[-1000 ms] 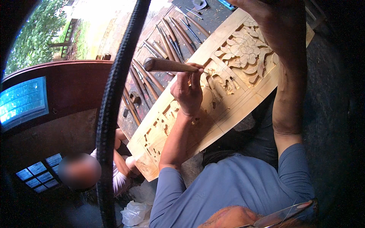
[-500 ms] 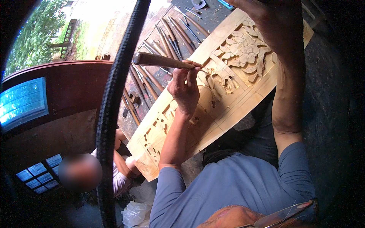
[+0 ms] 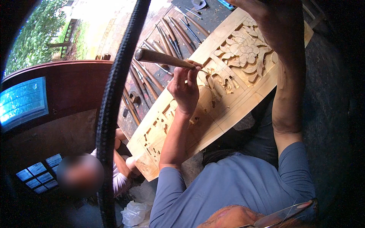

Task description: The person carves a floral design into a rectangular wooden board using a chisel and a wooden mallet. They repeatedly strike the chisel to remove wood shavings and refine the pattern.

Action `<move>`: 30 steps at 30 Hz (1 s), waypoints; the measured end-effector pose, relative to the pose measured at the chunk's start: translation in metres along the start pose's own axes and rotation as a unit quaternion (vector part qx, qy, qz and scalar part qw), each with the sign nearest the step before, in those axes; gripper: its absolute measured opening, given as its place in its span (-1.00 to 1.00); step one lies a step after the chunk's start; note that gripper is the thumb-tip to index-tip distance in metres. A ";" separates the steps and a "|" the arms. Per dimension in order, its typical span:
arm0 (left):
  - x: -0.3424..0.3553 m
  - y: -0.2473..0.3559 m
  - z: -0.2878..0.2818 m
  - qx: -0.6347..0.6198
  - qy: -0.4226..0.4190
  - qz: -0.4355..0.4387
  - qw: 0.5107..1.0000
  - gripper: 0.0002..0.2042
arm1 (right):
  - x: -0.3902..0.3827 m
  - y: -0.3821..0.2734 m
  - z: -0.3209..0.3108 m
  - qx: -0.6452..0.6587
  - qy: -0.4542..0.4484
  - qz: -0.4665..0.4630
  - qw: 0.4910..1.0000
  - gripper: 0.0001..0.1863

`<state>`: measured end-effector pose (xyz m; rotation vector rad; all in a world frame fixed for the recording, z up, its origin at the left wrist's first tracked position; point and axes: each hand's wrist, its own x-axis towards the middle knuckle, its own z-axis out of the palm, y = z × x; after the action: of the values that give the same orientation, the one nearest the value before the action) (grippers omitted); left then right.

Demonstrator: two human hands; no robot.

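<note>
My left hand (image 3: pixel 184 87) pinches the lower part of a wood-carving chisel (image 3: pixel 159 57). Its thick brown wooden handle slants up to the left, and its tip end meets the carved hollow of a long pale wooden board (image 3: pixel 228 117). Leaves and a flower (image 3: pixel 245 51) are carved in relief on the board's far right part, with roughed-out recesses and pencil lines toward the near left. Over the right end of the board is my right hand (image 3: pixel 272 26), raised high; the upper edge cuts off most of its fingers, so what it holds is hidden.
Several chisels with wooden handles (image 3: pixel 182 34) lie on the worktable beyond the board. A black braided cable (image 3: pixel 114 102) crosses the left side of view. Another person (image 3: pixel 121 171) sits at the board's left end, near a clear plastic bag (image 3: pixel 135 212).
The chisel's handle end has shifted slightly to the right and up, while its tip stays in about the same spot. Both hands are nearly still.
</note>
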<state>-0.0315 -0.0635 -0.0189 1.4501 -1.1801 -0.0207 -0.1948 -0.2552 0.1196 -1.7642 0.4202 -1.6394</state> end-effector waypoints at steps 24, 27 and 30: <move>0.009 0.004 -0.003 0.061 -0.037 0.051 0.996 -0.85 | 0.046 -0.046 0.027 -0.186 -0.223 -0.356 0.888 -0.66; 0.009 0.005 -0.003 0.071 -0.037 0.050 0.996 -0.83 | 0.044 -0.050 0.027 -0.193 -0.225 -0.362 0.884 -0.66; 0.011 0.012 -0.008 0.100 -0.045 0.043 0.993 -0.91 | 0.042 -0.054 0.028 -0.194 -0.224 -0.362 0.884 -0.66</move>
<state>-0.0287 -0.0621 -0.0013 1.5851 -1.3479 0.0937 -0.1730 -0.2369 0.1873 -2.7570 -0.1826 -1.5848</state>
